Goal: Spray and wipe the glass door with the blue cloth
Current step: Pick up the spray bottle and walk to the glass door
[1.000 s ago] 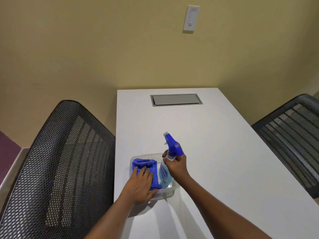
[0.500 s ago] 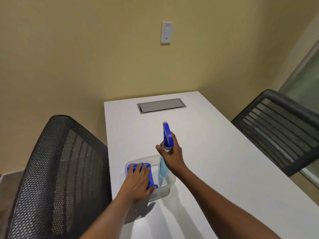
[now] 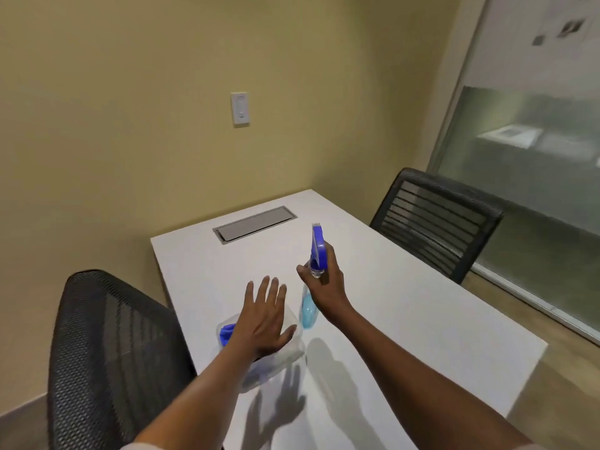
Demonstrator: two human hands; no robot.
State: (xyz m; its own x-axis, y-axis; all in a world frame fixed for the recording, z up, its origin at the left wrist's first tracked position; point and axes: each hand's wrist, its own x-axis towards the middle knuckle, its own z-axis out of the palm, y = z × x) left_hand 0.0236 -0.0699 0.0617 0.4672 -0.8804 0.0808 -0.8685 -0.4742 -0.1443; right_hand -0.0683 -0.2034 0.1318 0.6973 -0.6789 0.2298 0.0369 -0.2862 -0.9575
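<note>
The glass door (image 3: 532, 164) is standing at the far right of the room, well apart from both hands, and nothing is touching it yet. The white desk (image 3: 406, 313) is filling the middle, with 2 mesh chairs flanking it, one (image 3: 107, 358) at the left and one (image 3: 435, 222) at the right, just in front of the glass.

The right hand (image 3: 324, 284) is gripping the neck of the spray bottle (image 3: 313, 254), holding it clear above the desk with the blue trigger head upward. The left hand (image 3: 263, 316) is hovering flat and spread, fingers released and grasping nothing, over a clear plastic tub (image 3: 292, 358) near the desk's left edge. The blue cloth (image 3: 226, 332) is lying inside that tub, only a corner peeking out beside the hand.

The risk I am seeing: the person may be walking off with the bottle alone, leaving the cloth behind. A careless grab could also be dragging the light tub off the desk's edge, and the right chair may be blocking a clean approach to the glass.
</note>
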